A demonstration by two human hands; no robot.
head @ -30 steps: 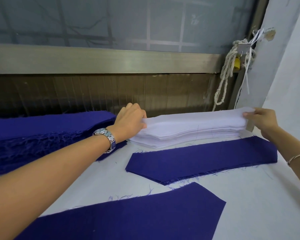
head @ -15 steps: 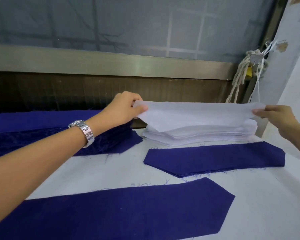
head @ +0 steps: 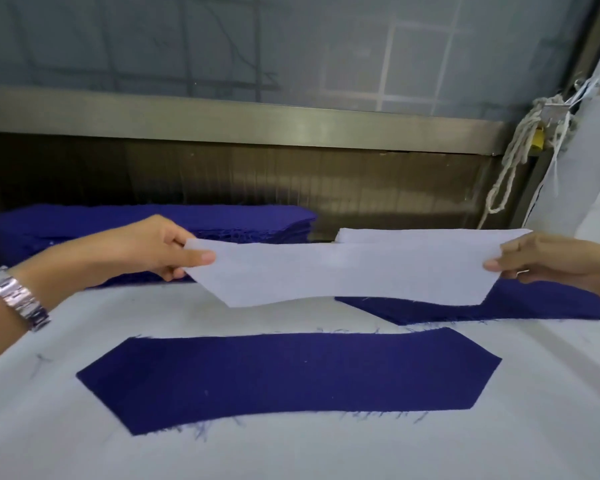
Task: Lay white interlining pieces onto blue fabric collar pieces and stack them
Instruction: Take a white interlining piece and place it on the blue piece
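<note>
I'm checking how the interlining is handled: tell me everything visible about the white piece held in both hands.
The white interlining piece is a long, thin, slightly translucent strip with angled ends, collar-shaped. It is held in the air, stretched out sideways, its lower edge gently curved. The left hand pinches its left end, the right hand its right end. It hangs above the table, beyond the near blue collar piece.

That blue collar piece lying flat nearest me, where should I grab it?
Pinch the near blue collar piece at its two tapered ends, one from the left, one from the right. It is long, thin and lies flat, so it would probably sag if lifted mid-length.
</note>
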